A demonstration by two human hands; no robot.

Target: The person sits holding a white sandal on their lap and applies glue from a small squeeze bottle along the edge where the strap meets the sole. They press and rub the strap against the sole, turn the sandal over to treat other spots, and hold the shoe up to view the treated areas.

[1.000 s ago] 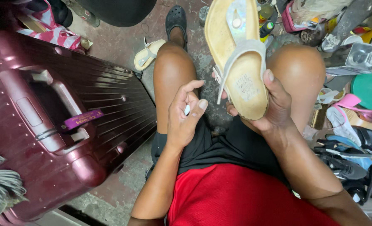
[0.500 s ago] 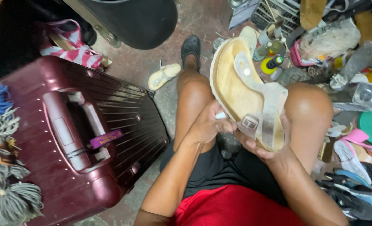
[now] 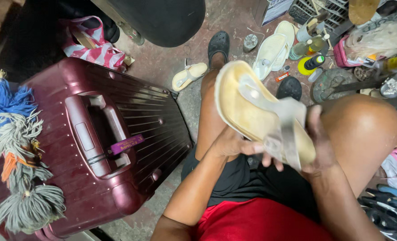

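Head view looks down on our lap, where we hold a tan sandal above our thighs, between the knees, well off the floor. Our right hand is closed around its heel end, thumb lying up along the clear strap, so it carries the weight. Our left hand rests against the near edge of the sole with the fingers curled in toward the strap; motion blur there leaves us unable to tell whether it pinches the strap or only touches it.

We judge the sandal light, with a fairly stiff moulded footbed that will not flop when held by one end. The strap looks like soft, flexible plastic and probably a little slick, so the firm sole edge or the heel is the better place to take hold, with the strap pulled only gently where it meets the sole.

It is a flat thong type: pale yellow-tan footbed, worn and slightly soiled, with a translucent greyish strap running down its middle.

A dark red suitcase lies on the floor to our left, a fringed tassel at its edge. Loose sandals and small bottles lie scattered on the floor beyond our knees.
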